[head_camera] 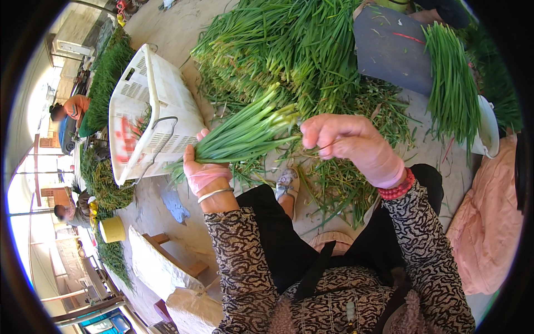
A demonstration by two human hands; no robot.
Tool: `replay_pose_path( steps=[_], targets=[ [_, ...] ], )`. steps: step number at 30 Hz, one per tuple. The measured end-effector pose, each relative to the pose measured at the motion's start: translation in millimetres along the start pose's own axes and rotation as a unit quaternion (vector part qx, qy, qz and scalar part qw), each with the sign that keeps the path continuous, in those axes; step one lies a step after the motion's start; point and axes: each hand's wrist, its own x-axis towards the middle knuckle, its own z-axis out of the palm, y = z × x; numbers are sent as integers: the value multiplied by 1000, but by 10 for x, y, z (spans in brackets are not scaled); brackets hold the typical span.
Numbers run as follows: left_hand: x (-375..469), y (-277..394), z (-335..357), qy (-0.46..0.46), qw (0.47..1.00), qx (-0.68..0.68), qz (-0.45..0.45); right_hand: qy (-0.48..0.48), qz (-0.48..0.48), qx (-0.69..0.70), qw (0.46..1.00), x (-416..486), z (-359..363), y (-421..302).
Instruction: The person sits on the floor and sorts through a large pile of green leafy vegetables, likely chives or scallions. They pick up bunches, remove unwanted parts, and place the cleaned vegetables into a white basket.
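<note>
A bunch of Chinese chives [244, 131] rests in my left hand [206, 167], whose fingers wrap around its leafy middle. The pale stem ends point away from me, up and to the right. Just right of those ends is my right hand [352, 144], its thumb and fingers pinched together on a thin withered strand [329, 145]. Thin pinkish gloves appear to cover both hands. Beyond them lies a big heap of chives [283, 54], cut ends towards me. Loose trimmings [342, 188] litter the floor between my feet.
A white plastic crate [175, 100] with a wire handle stands at left. On the right, more chives [452, 83] lie across a grey board [392, 50] above a white bucket [488, 125]. Pink cloth [486, 221] is nearby. Two people work farther left, near a yellow bucket [112, 229].
</note>
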Motion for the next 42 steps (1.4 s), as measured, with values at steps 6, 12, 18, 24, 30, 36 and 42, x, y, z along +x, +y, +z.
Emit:
replay_pose_path(
  steps=[6,12,18,24,30,36,42],
  targets=[
    [17,17,-6,3,996,61,64,-49,13,8,999,-63,-151,-307],
    [78,14,25,9,997,60,55,126,118,-316,933,-76,-44,52],
    [27,-101,70,-2,999,40,20,194,187,63,961,53,214,104],
    [-90,-243,149,-1,998,56,27,210,163,35,963,47,247,221],
    [15,53,46,-13,996,65,59,278,76,64,955,-52,31,-182],
    [70,208,-26,-53,995,35,81,175,5,-85,981,-253,-391,-633],
    [-57,64,28,-165,980,101,51,48,259,-553,790,-352,-323,-384]
  ],
)
